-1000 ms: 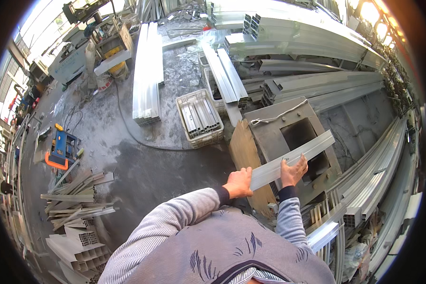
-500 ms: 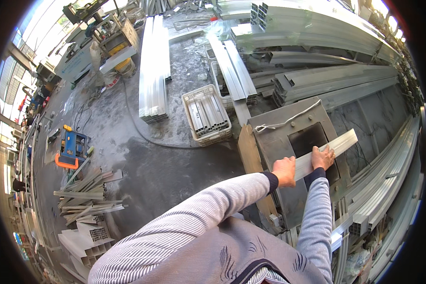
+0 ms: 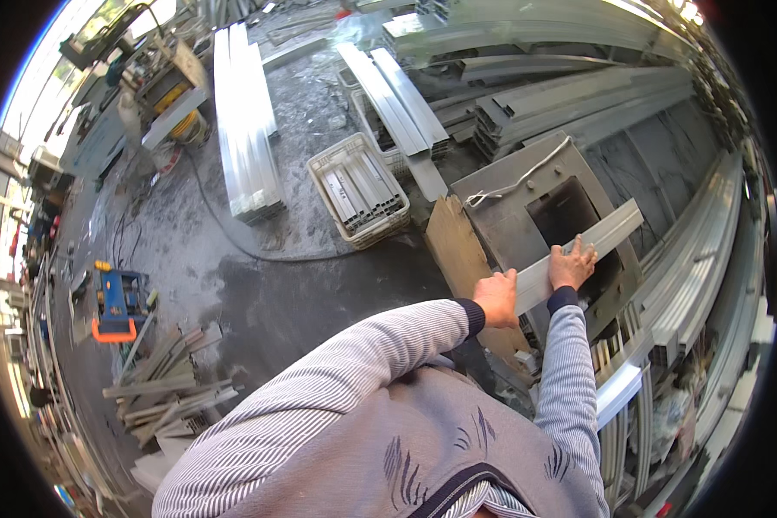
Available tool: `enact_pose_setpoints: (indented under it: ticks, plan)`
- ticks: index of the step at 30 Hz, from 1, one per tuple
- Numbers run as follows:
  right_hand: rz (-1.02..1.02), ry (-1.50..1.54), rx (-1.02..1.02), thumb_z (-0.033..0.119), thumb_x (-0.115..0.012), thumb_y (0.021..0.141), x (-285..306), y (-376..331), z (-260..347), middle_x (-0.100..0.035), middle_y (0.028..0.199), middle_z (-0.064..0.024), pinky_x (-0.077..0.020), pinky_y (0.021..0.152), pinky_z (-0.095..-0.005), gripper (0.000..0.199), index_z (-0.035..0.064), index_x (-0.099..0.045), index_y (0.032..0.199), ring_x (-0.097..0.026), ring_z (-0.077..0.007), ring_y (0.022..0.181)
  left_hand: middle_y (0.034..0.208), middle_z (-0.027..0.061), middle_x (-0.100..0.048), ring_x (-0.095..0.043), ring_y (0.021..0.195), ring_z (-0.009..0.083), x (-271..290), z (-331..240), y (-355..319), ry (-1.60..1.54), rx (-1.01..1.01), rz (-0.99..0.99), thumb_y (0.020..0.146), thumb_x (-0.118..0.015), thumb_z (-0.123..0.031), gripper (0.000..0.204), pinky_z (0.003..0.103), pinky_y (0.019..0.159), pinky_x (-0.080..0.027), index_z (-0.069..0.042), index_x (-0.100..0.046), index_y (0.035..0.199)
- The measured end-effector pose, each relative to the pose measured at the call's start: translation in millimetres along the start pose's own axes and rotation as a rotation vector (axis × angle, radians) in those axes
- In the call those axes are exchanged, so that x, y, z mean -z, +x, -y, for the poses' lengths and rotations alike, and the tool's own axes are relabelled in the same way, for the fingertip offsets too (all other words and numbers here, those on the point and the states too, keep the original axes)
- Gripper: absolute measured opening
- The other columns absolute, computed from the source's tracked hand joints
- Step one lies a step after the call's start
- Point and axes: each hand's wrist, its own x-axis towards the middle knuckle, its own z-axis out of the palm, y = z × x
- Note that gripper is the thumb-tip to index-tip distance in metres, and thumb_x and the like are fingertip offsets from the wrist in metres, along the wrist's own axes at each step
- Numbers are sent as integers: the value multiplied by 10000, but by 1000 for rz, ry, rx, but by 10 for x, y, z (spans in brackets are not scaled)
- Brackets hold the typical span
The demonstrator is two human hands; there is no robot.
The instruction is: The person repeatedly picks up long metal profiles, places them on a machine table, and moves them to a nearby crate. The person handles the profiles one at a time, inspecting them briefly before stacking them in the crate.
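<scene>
Since half a second ago the short aluminium profile (image 3: 578,255) has slid a little further over the dark square opening (image 3: 570,216) in the grey metal table (image 3: 501,186), and both hands have travelled with it — the view has also dipped, so more of the grey vest and striped sleeves fills the lower part of the picture. The left hand (image 3: 497,298) is closed around the near end of the profile, fingers curled over its edge. The right hand (image 3: 571,264) lies on top of the profile a short way along, fingers stretched flat and pressed down on the metal rather than wrapped round it. The profile itself runs at a slant from the left hand up toward the right, its far end reaching past the opening and resting on the table's far side.

A white cord (image 3: 518,181) lies loose across the table top. A brown board (image 3: 457,250) leans against the table's left side. Just beyond it on the dusty concrete floor stands a white plastic crate (image 3: 358,190) filled with cut metal pieces. Long bundles of aluminium extrusions (image 3: 246,129) lie on the floor further off, and more long stock (image 3: 570,95) is stacked behind and to the right of the table. Far to the left sits a blue and orange machine (image 3: 116,298) — beside it a heap of short offcuts (image 3: 164,388).
</scene>
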Motion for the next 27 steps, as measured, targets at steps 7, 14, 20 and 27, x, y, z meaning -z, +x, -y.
enact_pose_setpoints:
  ticks: [7,14,20,27]
  plan:
    - [-89,7,6,426,-649,879,-58,-1009,483,-401,1625,-259,-253,1270,-542,730,142,-563,1547,-310,-443,1547,1185,241,-665,-734,1039,383,-52,775,-727,20,-35,5,627,-926,-368,895,459,888,-614,7,-471,1301]
    - [-49,67,2,425,-680,870,17,-1841,987,-350,1634,-259,-207,1290,-538,755,107,-554,1544,-253,-447,1563,1166,249,-657,-730,997,418,-107,1443,-1331,8,-35,-14,639,-897,-358,858,480,873,-609,-1,-476,1295]
    - [-48,139,0,424,-684,841,-107,-2317,1301,-304,1667,-267,-155,1298,-588,777,111,-545,1538,-194,-458,1586,1207,244,-643,-710,1058,418,-202,1892,-1637,47,10,-15,665,-895,-384,867,490,884,-599,-10,-453,1311]
    - [-26,227,37,424,-697,842,-177,-2770,1553,-274,1649,-315,-151,1281,-622,804,53,-519,1533,-174,-507,1565,1212,255,-635,-697,1064,449,-324,2283,-1848,114,17,-11,696,-887,-392,821,513,893,-585,12,-450,1262]
